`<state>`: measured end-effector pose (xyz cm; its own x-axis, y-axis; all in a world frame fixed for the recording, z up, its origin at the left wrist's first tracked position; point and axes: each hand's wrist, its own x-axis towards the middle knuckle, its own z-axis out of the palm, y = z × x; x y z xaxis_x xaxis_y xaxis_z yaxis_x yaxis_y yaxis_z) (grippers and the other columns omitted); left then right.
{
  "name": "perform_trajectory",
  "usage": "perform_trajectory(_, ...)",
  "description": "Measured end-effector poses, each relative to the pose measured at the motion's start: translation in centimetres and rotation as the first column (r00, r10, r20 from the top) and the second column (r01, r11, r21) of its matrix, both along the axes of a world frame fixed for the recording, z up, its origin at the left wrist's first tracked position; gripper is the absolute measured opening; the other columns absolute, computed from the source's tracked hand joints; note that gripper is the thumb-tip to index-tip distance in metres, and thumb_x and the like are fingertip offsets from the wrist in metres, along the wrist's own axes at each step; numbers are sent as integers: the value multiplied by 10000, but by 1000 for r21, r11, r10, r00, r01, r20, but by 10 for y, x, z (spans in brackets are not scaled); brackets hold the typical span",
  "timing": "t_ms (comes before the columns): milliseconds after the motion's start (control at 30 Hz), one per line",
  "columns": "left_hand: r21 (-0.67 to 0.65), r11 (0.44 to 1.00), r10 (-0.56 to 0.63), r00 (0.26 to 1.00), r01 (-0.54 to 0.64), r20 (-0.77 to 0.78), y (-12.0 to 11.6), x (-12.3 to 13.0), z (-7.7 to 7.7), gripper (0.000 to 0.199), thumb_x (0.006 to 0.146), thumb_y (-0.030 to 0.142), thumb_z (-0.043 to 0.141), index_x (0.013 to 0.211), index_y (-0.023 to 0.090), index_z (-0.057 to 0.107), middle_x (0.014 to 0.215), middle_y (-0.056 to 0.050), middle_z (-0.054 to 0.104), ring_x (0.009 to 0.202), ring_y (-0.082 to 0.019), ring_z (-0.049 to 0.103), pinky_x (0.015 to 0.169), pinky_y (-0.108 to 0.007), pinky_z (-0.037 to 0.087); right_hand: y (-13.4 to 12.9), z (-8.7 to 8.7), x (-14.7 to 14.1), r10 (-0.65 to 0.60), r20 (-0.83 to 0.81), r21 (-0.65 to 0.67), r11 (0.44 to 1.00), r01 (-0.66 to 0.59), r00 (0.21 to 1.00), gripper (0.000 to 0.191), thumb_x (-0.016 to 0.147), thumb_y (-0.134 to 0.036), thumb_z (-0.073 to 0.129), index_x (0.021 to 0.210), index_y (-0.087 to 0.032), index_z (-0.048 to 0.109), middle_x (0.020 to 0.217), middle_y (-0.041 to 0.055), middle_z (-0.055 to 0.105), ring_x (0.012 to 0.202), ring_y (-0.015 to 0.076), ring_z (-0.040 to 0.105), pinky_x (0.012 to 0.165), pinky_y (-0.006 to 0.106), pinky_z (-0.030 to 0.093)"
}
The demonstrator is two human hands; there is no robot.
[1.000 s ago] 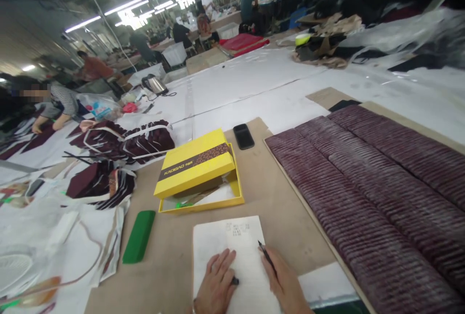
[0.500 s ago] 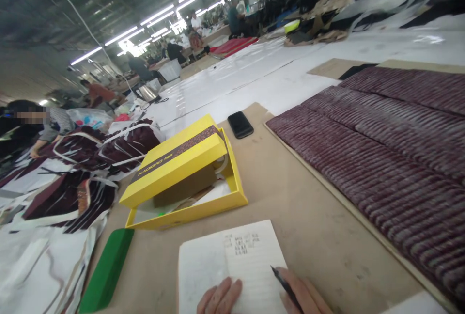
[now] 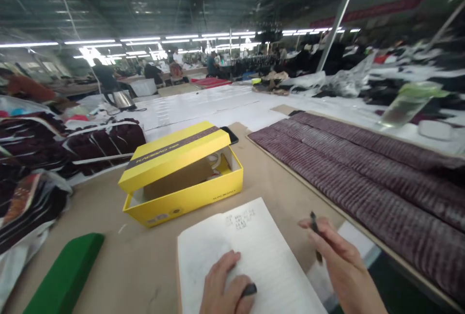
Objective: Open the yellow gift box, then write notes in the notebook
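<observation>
An open notebook (image 3: 269, 256) lies on the brown board, with a few handwritten lines at the top of its lined page. My left hand (image 3: 227, 282) rests on its pages, the thumb and fingers closed around a small black pen cap (image 3: 249, 290). Off the notebook's right edge, my right hand (image 3: 339, 256) is raised and grips a dark pen (image 3: 314, 227) between thumb and fingers. Behind the notebook stands a yellow box (image 3: 203, 195), its lid set askew on top and white and brown items partly showing inside.
Ribbed maroon fabric (image 3: 348, 173) lies in a long stack on the right. A green block (image 3: 67, 273) sits at front left, and tied maroon bundles (image 3: 105, 147) lie beyond it. A phone (image 3: 230, 134) is partly behind the box. A clear bottle (image 3: 407, 105) stands far right.
My right hand has lifted the pen off the page and moved right. My left hand now shows a black cap in its fingers. The view has levelled and turned right.
</observation>
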<state>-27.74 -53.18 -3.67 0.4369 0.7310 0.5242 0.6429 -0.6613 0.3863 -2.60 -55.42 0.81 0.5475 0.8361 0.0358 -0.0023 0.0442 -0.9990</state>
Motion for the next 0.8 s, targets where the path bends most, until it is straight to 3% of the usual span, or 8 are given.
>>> perform_trajectory(100, -111, 992, -45, 988, 62, 149, -6, -13, 12, 256, 897, 433, 465, 913, 257, 650, 1107, -69, 623, 1069, -211, 567, 911, -354, 490, -17, 29, -39, -90, -82, -93, 992, 82, 993, 435, 704, -528, 727, 1019, -233, 678, 1064, 42, 653, 1076, 233, 534, 895, 263, 428)
perform_trajectory(167, -190, 970, -105, 966, 152, 237, -9, -21, 19, 301, 913, 458, 410, 928, 245, 622, 995, -58, 638, 1037, -216, 556, 904, -382, 463, -26, 43, -70, -55, -32, -104, 993, 52, 998, 403, 735, -580, 674, 939, -233, 665, 858, 10, 637, 892, 208, 554, 764, 264, 437)
perform_trajectory(267, -328, 903, -157, 923, 279, 352, -12, -34, 30, 328, 919, 477, 383, 954, 231, 597, 923, -55, 645, 963, -219, 553, 855, -393, 434, -33, 52, -113, 25, 108, -108, 994, -14, 994, 369, 794, -608, 593, 810, -240, 601, 638, -40, 448, 697, 164, 456, 640, 262, 371)
perform_trajectory(367, -446, 831, -137, 898, 334, 418, -16, -47, 38, 312, 907, 471, 427, 984, 233, 612, 971, -73, 634, 953, -228, 540, 856, -401, 416, -37, 55, -141, -33, 147, -79, 996, 45, 989, 381, 824, -597, 562, 706, -236, 524, 660, -39, 434, 737, 164, 442, 696, 260, 355)
perform_trajectory(533, -523, 778, -99, 891, 347, 443, -19, -58, 44, 229, 899, 405, 472, 994, 265, 626, 1003, -60, 606, 970, -229, 513, 894, -419, 409, -44, 57, -159, -67, 115, -43, 996, 73, 991, 347, 829, -584, 562, 782, -241, 532, 678, -40, 456, 758, 171, 436, 724, 267, 341)
perform_trajectory(800, -471, 825, -108, 906, 311, 410, -22, -56, 39, 224, 897, 371, 469, 1010, 293, 646, 990, -57, 609, 949, -232, 533, 877, -422, 438, -51, 47, -171, 58, 214, -102, 994, -37, 975, 381, 834, -600, 529, 826, -222, 577, 654, -34, 450, 682, 171, 453, 676, 289, 370)
